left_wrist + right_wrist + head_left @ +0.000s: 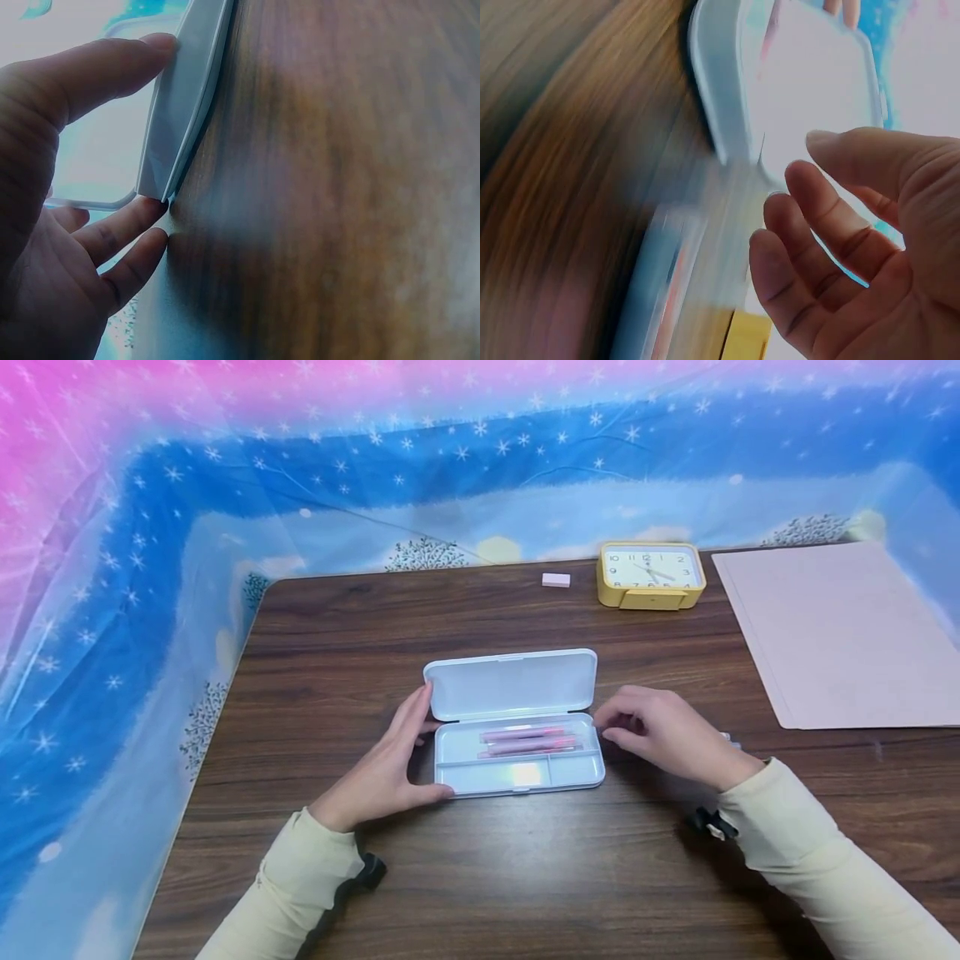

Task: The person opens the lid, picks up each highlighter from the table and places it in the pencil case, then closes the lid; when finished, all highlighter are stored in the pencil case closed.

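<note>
A white pencil case (520,777) lies on the table with its lid (517,685) raised. Several pink pens (528,743) rest in its long rear compartment. My left hand (386,768) holds the case's left end: the thumb touches the front corner while the index finger reaches up to the lid. In the left wrist view, the thumb lies against the case wall (180,105) and other fingertips touch the end. My right hand (660,731) hovers at the case's right end, fingers loosely bent, nothing held; the right wrist view shows a gap between thumb and fingers.
A small pink-white block (556,580) and a yellow alarm clock (651,577) stand at the back of the dark wooden table (337,643). Pale pink sheets (847,643) lie at right. Partly behind my right wrist is a slim clear object (660,285), blurred.
</note>
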`<state>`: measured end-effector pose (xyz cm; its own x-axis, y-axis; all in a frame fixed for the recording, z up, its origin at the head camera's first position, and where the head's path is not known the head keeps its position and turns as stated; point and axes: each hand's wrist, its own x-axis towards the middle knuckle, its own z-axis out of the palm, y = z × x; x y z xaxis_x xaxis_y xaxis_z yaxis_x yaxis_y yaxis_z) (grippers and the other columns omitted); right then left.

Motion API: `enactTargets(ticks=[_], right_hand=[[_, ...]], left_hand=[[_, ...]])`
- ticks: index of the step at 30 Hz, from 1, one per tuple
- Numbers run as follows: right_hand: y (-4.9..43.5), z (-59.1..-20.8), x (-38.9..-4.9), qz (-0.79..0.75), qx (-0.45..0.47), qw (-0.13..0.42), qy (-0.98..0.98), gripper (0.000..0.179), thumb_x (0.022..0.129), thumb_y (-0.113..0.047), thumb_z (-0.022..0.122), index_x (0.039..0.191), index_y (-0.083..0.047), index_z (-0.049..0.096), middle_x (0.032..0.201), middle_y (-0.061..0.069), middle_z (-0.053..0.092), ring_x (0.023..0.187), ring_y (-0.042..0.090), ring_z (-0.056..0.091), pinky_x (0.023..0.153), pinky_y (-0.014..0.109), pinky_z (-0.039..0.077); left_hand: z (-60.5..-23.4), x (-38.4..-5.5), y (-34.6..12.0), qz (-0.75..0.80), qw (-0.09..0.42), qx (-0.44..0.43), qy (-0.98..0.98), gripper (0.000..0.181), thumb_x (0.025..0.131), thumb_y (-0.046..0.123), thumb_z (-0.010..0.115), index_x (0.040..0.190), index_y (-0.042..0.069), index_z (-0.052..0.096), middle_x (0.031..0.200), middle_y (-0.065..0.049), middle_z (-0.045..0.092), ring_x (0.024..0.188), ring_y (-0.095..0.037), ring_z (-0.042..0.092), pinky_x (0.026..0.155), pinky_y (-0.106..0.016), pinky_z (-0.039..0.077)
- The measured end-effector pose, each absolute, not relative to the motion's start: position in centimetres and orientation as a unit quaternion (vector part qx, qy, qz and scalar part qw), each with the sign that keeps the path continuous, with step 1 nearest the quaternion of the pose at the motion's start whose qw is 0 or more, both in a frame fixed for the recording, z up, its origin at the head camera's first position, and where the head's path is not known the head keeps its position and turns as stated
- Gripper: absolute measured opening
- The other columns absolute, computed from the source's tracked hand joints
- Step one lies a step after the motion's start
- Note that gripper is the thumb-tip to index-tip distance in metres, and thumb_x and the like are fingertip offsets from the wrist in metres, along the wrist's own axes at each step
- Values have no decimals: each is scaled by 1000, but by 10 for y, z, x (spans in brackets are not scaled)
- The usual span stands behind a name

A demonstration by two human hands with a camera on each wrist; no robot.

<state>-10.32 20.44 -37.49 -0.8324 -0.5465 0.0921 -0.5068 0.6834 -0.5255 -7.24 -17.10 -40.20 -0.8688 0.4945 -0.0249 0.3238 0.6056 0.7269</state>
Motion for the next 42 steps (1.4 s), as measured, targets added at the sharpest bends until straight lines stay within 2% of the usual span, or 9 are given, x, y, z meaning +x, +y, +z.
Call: enactTargets(ticks=[9,17,22,31,37,42], right_hand=[[258,-378,-103,-238,-276,19,931,21,86,-7,74,104,-17,71,97,-6,70,84,7,62,73,34,54],[289,-388,-103,-207,-281,-26,937,23,80,-6,80,96,-20,72,91,-9,68,80,7,60,69,31,51],[294,-393,-104,-201,-300,-25,932,24,79,-7,81,95,-22,72,89,-12,66,79,6,58,68,30,49],[294,-398,-108,-175,-313,-32,933,23,79,-6,80,92,-23,72,88,-12,66,80,7,60,68,34,49],[293,-398,-109,-174,-305,-18,936,22,81,-7,79,91,-25,72,86,-12,65,78,5,58,67,32,49],[293,-399,-109,-173,-312,-29,934,23,80,-7,79,89,-27,71,84,-14,63,76,4,58,65,31,49]], left_hand=[[-402,-73,-171,380,113,229,889,127,75,30,87,159,24,-9,166,-7,-1,137,-23,46,115,-47,34],[-401,-73,-172,379,114,227,890,127,76,30,86,158,24,-10,166,-7,-2,137,-24,46,115,-47,34],[-402,-72,-172,379,116,227,889,127,76,31,86,158,26,-10,166,-6,-2,138,-24,46,115,-47,34],[-402,-72,-172,378,115,229,890,127,76,31,86,158,25,-10,166,-5,-3,138,-23,45,115,-48,34],[-402,-72,-172,377,114,230,890,127,76,30,86,158,26,-10,166,-5,-3,138,-22,45,115,-48,34],[-402,-72,-171,376,112,233,890,127,76,30,86,158,26,-10,166,-4,-4,138,-21,45,115,-48,34]])
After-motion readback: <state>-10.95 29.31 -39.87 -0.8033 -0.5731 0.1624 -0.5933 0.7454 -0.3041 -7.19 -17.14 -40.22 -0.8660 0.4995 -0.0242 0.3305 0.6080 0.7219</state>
